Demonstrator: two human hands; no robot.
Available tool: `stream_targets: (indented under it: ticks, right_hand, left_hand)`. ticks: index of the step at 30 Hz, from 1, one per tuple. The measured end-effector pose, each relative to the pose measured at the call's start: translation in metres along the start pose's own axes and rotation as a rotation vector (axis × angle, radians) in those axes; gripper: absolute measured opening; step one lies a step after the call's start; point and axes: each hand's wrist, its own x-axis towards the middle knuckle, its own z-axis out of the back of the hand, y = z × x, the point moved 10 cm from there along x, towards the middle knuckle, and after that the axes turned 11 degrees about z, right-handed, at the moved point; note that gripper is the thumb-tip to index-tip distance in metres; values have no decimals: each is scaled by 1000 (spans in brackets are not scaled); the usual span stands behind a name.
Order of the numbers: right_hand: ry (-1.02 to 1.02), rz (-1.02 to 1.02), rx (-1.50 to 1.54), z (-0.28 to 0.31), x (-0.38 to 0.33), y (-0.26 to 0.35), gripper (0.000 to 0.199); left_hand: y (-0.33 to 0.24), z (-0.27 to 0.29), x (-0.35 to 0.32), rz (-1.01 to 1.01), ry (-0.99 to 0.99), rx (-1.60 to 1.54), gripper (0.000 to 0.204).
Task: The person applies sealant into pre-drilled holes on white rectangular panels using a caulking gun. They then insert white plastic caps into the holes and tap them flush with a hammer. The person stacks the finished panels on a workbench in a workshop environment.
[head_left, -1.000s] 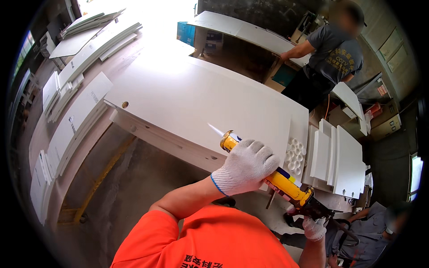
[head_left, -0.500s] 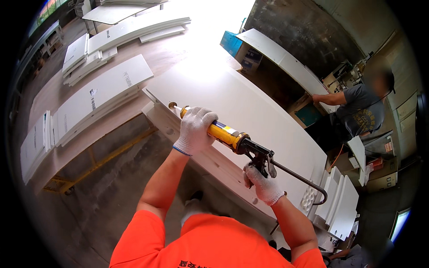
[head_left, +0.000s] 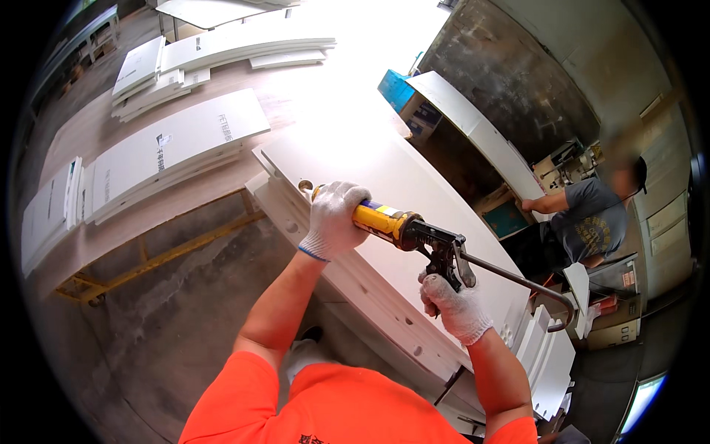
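Note:
A yellow and black caulking gun [head_left: 381, 224] slants across a white panel [head_left: 414, 185], its long bent rod reaching out to the right. My left hand [head_left: 336, 218], in a white knit glove, is wrapped around the front of its barrel. The gloved right hand [head_left: 460, 307] grips the handle, fingers curled at the trigger. At the panel's far left corner the nozzle end lies close by a round hole [head_left: 305, 185]; my left hand partly hides the nozzle, and I cannot tell whether its tip touches. More panels are stacked under this one, with round holes along their edges.
Stacks of white printed boards [head_left: 177, 155] lie on a table [head_left: 81, 270] with a yellow frame at left. At right, a co-worker in a grey shirt [head_left: 592, 218] handles a long white cabinet [head_left: 481, 126]. Narrow white boards [head_left: 543, 362] stand by the stack's right end.
The whole view has shifted, so the panel, gun and hands appear farther right. Less of the nozzle shows in front of my left hand. Both hands keep their hold on the caulking gun.

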Motion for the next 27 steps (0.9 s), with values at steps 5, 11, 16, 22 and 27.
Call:
stream_targets:
  ticks: [5, 11, 16, 22, 27]
  right_hand:
    - [168, 179, 130, -9, 17, 24, 104]
    - [75, 220, 119, 15, 19, -30, 104]
    - [17, 198, 51, 30, 4, -64, 88]
    - [156, 363, 577, 54, -71, -41, 126]
    - [176, 143, 924, 108, -161, -65, 113]
  left_hand:
    - [8, 12, 10, 55, -37, 29, 37]
    - [4, -3, 4, -15, -18, 40, 38]
    - [-7, -16, -5, -81, 39, 49, 37]
    - [-103, -27, -14, -249, 20, 6, 37]
    - [-246, -87, -56, -522, 147, -228, 39]
